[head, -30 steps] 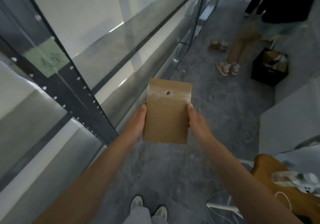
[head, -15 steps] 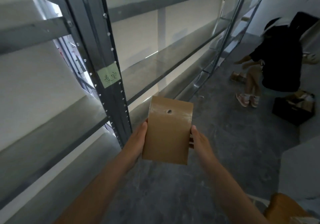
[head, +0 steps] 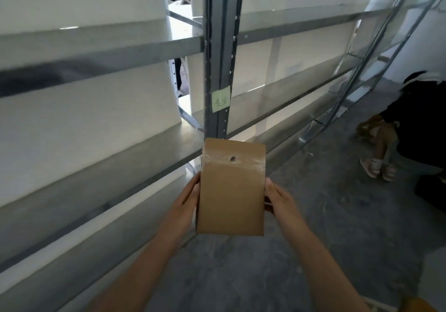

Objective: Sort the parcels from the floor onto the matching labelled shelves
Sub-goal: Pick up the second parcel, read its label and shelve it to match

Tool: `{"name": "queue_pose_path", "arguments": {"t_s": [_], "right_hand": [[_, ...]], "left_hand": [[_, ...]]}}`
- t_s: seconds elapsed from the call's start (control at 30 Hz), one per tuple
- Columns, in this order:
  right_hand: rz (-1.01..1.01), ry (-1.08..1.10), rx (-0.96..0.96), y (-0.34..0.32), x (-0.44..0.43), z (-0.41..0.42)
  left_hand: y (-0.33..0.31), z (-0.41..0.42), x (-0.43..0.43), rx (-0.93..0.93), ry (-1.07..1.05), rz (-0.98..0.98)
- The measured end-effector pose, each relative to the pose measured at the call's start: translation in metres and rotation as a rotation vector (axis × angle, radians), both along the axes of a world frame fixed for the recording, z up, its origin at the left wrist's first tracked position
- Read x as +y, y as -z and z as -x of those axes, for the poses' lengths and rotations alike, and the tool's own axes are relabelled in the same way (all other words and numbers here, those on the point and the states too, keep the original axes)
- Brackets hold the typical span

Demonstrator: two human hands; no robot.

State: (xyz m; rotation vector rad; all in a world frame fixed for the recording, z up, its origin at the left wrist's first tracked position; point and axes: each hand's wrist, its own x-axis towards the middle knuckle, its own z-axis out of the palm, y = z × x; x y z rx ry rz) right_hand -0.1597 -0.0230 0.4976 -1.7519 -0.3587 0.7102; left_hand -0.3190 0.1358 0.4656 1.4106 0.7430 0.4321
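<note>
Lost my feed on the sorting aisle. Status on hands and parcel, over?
Left hand and right hand grip brown parcel by its sides. Parcel unshelved, held below green label on upright. Crouching person far right, clear of path.

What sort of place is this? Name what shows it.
Probably a parcel-sorting storeroom: long metal shelving, a handwritten green label on its upright, bare concrete floor, and a brown parcel held by left hand and right hand.

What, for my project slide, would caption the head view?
Left hand and right hand hold a brown parcel before a grey shelving post bearing a green handwritten label.
</note>
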Motion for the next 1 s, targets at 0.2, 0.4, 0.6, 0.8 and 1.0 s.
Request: {"name": "queue_pose_path", "arguments": {"t_s": [0.2,0.4,0.6,0.8,1.0], "right_hand": [[-0.075,-0.116,-0.054,-0.015,0.02,0.063],[-0.098,-0.251,-0.116,-0.045,0.049,0.107],[-0.164,-0.358,-0.104,-0.078,0.063,0.132],[-0.157,-0.493,-0.002,-0.098,0.072,0.134],[-0.171,-0.6,-0.003,-0.109,0.08,0.132]], "left_hand": [[-0.017,0.086,-0.007,-0.064,-0.113,0.11],[-0.045,0.14,-0.006,-0.144,-0.251,0.063],[-0.072,0.165,-0.001,-0.212,-0.302,-0.05],[-0.091,0.17,0.001,-0.26,-0.395,-0.118],[-0.111,0.184,-0.011,-0.293,-0.316,-0.066]]}}
